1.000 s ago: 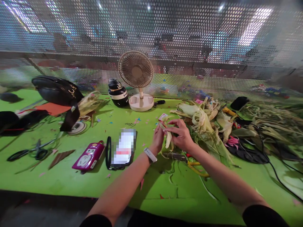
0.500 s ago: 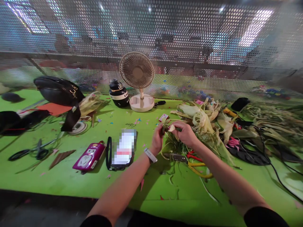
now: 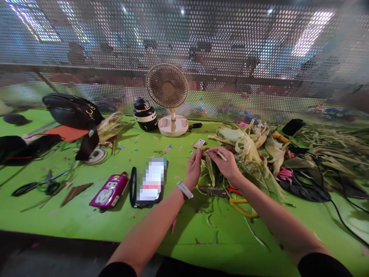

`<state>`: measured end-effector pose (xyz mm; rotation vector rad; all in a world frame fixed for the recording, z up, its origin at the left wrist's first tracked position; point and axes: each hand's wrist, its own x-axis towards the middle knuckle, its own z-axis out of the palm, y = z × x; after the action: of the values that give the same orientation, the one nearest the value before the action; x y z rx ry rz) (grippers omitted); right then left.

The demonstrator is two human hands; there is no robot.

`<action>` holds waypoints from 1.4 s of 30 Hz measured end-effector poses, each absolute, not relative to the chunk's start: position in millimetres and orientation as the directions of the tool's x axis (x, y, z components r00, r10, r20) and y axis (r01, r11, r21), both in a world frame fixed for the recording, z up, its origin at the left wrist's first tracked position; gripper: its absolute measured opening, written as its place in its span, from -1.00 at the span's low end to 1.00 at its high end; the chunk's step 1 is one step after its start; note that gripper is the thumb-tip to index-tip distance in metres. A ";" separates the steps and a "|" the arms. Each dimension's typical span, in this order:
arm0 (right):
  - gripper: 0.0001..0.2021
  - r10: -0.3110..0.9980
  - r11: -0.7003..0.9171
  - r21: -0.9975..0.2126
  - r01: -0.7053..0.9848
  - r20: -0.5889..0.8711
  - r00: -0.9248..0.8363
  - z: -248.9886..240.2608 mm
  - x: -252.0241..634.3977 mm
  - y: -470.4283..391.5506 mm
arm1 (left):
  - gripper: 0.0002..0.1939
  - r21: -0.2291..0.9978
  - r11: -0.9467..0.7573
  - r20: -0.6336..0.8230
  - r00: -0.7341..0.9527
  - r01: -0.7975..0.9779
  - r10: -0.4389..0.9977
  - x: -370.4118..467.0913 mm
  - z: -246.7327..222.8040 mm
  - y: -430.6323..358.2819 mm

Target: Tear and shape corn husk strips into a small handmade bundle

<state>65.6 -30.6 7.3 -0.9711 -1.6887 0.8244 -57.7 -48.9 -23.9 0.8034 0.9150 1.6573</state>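
My left hand [image 3: 193, 167] is closed in a pinch on a pale green strip of corn husk [image 3: 211, 171], which hangs down between my hands. The fingers of my right hand [image 3: 226, 163] are closed at the husk's upper end, with a thin pale piece sticking out past them. Exactly how the fingertips grip is too small to make out. Below my hands lie yellow-and-red-handled scissors [image 3: 243, 207], their blades pointing left. Beyond my right hand rises a heap of dried corn husks [image 3: 245, 140]. A small red-and-white box [image 3: 199, 143] sits just behind my fingertips.
A phone [image 3: 152, 181] and a purple device [image 3: 109, 191] lie left of my arm. A beige fan [image 3: 173, 127] and a black bottle [image 3: 145, 115] stand at the back before a perforated metal screen [image 3: 230, 46]. Black scissors [image 3: 49, 184], a black bag [image 3: 70, 109] and tape [image 3: 96, 156] are left; cables run right.
My right hand has turned slightly, and the pale piece at its fingers points another way. A long husk strip now hangs below my fingers. Both hands stay close together.
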 end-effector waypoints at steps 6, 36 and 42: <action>-0.82 0.894 0.448 -0.868 0.213 0.437 -0.101 2.5 65.8 -25.3 | -0.72 0.864 -0.181 0.100 -0.192 -0.469 0.976 -53.8 -23.2 -47.6; -0.65 0.983 -0.134 -0.957 -0.257 -0.096 -0.157 1.9 57.9 -28.0 | -0.77 0.786 -0.079 -0.040 -0.178 -0.613 0.983 -55.4 -28.8 -44.7; -0.77 0.981 -0.179 -0.942 -0.285 -0.148 -0.127 8.6 55.2 -31.9 | -0.74 0.779 -0.054 -0.085 -0.190 -0.625 0.978 -57.9 -27.2 -44.5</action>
<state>55.2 -31.9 8.6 -1.0477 -0.9715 1.5339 -57.9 -44.5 -27.2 0.5732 0.8365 1.5920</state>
